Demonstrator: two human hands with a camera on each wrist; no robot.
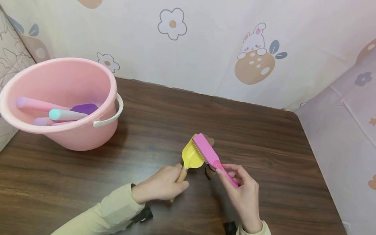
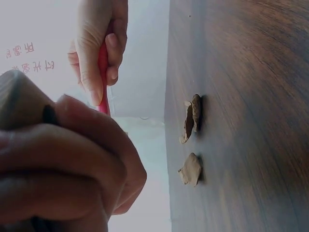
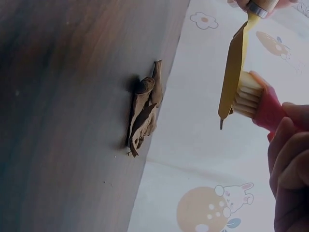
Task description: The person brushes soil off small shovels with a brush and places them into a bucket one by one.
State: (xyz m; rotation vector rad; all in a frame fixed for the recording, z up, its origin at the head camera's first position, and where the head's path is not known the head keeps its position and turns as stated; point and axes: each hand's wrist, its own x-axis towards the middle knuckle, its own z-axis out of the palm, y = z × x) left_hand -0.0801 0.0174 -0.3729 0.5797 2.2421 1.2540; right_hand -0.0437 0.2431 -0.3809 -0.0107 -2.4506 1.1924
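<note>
My left hand [image 1: 162,183] grips the wooden handle of a small yellow shovel [image 1: 190,156], raised above the table. In my right hand [image 1: 244,194], thumb and fingers pinch a pink brush [image 1: 210,153] by its handle. Its pale bristles [image 3: 247,99] press against the shovel's blade in the right wrist view. A small dark bit [image 3: 221,123] sticks out at the blade's tip. Below lie brown dry leaves [image 3: 144,108], curled on the tabletop; the head view shows one leaf [image 1: 209,172] partly behind the brush.
A pink bucket [image 1: 80,139] with a white handle stands at the left of the dark wooden table [image 1: 152,111]. Inside it lie several toy tools, among them a purple-bladed one [image 1: 85,108]. Printed cloth [image 1: 205,50] hangs along the back and right sides.
</note>
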